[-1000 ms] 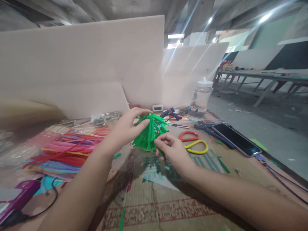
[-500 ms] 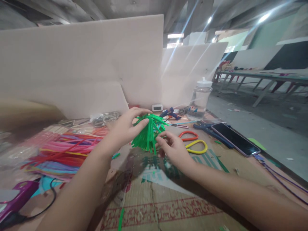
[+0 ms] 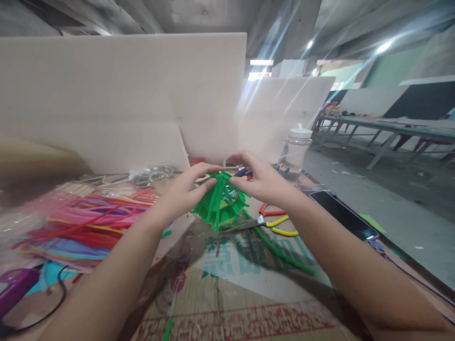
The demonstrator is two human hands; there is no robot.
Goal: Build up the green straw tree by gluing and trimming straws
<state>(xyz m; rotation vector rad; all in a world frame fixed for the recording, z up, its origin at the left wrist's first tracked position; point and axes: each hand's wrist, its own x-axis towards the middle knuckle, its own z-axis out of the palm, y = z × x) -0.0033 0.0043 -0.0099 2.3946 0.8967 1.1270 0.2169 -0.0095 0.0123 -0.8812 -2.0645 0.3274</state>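
A bundle of green pipe cleaners (image 3: 216, 203) spreads downward like a small skirt, standing over the table between my hands. My left hand (image 3: 188, 187) grips its top from the left, thumb in front and fingers behind. From the right, my right hand (image 3: 261, 180) curves around the same top, thumb against the upper strands and index finger arched above. Its other fingers are hidden. One long green pipe cleaner (image 3: 284, 255) trails from beside the bundle toward the lower right. Scissors (image 3: 261, 220) with one red and one yellow handle lie partly open beneath my right forearm.
Loose colored pipe cleaners (image 3: 103, 213) lie at left, near a purple tool (image 3: 17, 289) with a black cord. At right are a phone (image 3: 343, 215) and a water bottle (image 3: 296, 149). White boards (image 3: 124, 94) stand behind. Cardboard (image 3: 199, 308) covers the front.
My right hand has moved up from the bundle's lower right side to its top. The scissors' blades and the long green pipe cleaner now show. The camera view has tilted slightly.
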